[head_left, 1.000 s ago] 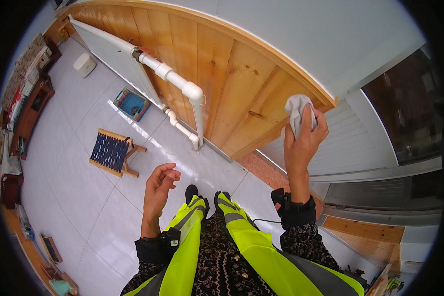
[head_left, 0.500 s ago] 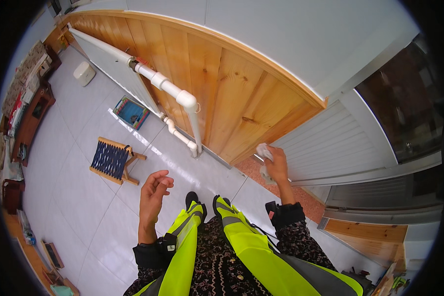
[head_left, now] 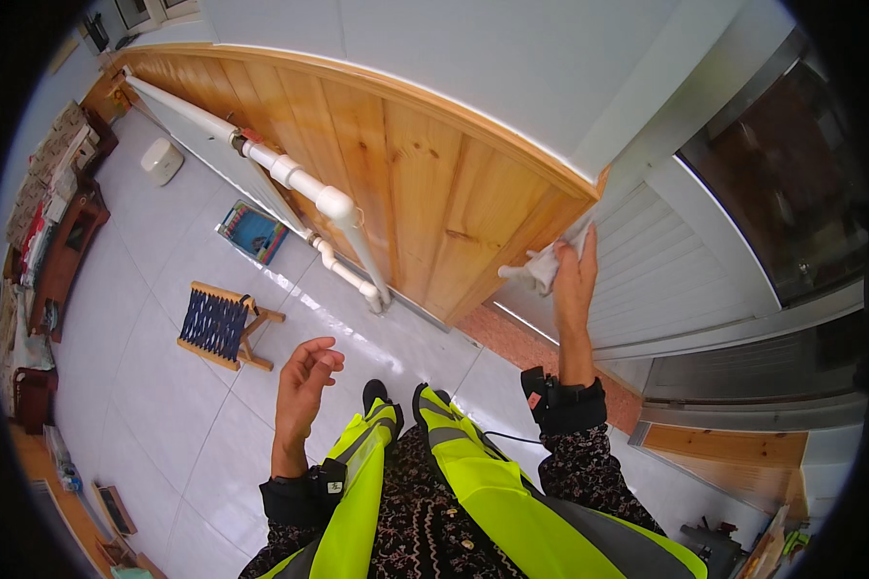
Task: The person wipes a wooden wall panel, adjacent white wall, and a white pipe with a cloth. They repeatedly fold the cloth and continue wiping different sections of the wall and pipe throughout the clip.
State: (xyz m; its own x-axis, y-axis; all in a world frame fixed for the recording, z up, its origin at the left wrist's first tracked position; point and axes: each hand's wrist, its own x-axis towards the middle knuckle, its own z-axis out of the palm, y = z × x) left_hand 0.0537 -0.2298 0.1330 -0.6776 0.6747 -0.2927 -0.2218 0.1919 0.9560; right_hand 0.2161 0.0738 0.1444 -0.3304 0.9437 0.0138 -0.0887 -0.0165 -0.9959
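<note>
My right hand (head_left: 574, 289) is raised with its fingers closed on a crumpled white cloth (head_left: 541, 269), one corner of which hangs out to the left. The cloth is next to the end of the wood-panelled wall (head_left: 434, 193), by the white ribbed door (head_left: 661, 256); whether it touches either one I cannot tell. Loosely curled and holding nothing, my left hand (head_left: 302, 391) hovers above the tiled floor. Nearest to it is a small folding stool (head_left: 214, 325) with a dark blue woven seat.
White pipes (head_left: 333, 203) stick out from a radiator (head_left: 198, 135) along the panelling. A blue-bottomed tray (head_left: 252, 233) and a white lidded bin (head_left: 162, 161) stand on the floor. Dark wooden furniture (head_left: 66, 256) lines the left side. A reddish threshold (head_left: 512, 333) lies by the door.
My right hand has risen and moved right with the cloth, up toward the panel's end and the door. My left hand has hardly moved. The view has shifted slightly.
</note>
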